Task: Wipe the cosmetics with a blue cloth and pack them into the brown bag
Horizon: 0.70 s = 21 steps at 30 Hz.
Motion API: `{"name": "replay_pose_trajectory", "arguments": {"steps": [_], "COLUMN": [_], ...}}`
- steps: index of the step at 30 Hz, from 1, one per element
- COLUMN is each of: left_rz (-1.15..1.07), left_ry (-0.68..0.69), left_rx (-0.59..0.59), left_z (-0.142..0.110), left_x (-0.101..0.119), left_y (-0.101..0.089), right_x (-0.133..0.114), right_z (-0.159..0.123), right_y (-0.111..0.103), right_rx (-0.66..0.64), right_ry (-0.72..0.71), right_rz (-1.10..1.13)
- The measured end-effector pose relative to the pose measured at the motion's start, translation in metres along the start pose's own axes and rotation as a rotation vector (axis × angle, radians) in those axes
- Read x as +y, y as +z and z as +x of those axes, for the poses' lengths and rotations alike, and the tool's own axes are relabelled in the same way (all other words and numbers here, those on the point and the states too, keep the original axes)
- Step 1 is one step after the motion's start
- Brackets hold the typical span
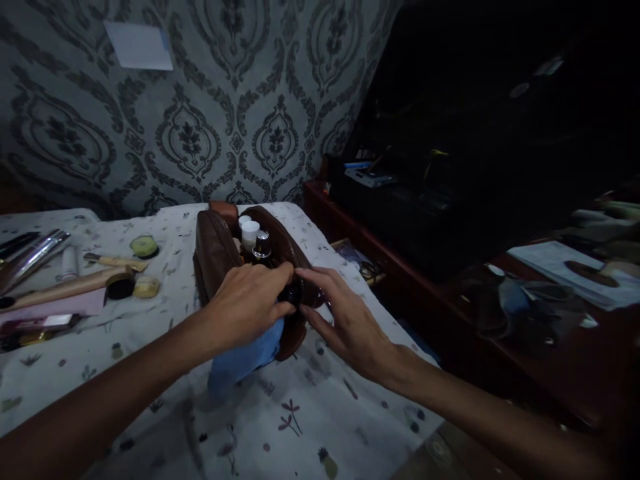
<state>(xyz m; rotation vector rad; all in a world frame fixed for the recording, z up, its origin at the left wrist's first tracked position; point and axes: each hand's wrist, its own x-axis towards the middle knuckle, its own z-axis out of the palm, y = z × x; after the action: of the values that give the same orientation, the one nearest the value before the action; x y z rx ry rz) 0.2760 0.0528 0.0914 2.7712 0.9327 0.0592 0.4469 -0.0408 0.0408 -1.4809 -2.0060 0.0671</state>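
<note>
A brown leather-look toiletry bag (216,241) stands unzipped on the patterned cloth, packed with bottles. White-capped bottles (250,232) and a dark bottle with a silver cap (261,244) poke out of its opening. My left hand (253,300) reaches over the near end of the bag, thumb and forefinger closed around a shiny black item (293,292), whose kind I cannot make out. Opposite it, my right hand (347,323) has thumb and fingers bent about the bag's near right side, fingertips close to the black item. Blue cloth (245,360) hangs out below my left hand.
Makeup brushes (70,287), a green-lidded round jar (145,247), a small yellowish jar (147,287) and tubes (37,325) lie at left. Patterned wallpaper (190,133) rises behind. A dark red wooden desk (400,267) with a large black screen-like panel (475,133) stands right.
</note>
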Motion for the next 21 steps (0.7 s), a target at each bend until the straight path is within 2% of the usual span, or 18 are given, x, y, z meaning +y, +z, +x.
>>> {"name": "replay_pose_trajectory", "arguments": {"steps": [3,5,7,10,13,18,21], "left_rz": [-0.039,-0.088,-0.147,-0.188,-0.184,-0.2,-0.172], "left_ry": [-0.038,-0.058,-0.05,-0.006,0.03,-0.036,-0.025], "left_rx": [-0.005,0.051,0.179,0.41,0.527,0.516,0.519], "left_z": [-0.006,-0.015,-0.028,-0.054,-0.08,-0.109,-0.113], "left_x": [0.004,0.004,-0.001,-0.016,-0.036,-0.058,-0.063], "left_y": [-0.006,-0.012,-0.017,-0.017,-0.002,0.04,0.053], "right_x": [-0.003,-0.003,-0.002,0.0,0.001,0.0,-0.001], "right_z": [-0.002,-0.003,-0.003,-0.001,0.004,0.018,0.024], "right_y": [0.001,0.001,0.0,-0.001,-0.003,-0.005,-0.006], "right_rx": [-0.02,-0.046,-0.056,-0.005,0.046,-0.004,-0.047], "right_ry": [-0.01,-0.01,-0.018,-0.086,-0.186,-0.3,-0.313], "right_rz": [-0.149,-0.208,-0.233,-0.252,-0.293,-0.365,-0.366]}}
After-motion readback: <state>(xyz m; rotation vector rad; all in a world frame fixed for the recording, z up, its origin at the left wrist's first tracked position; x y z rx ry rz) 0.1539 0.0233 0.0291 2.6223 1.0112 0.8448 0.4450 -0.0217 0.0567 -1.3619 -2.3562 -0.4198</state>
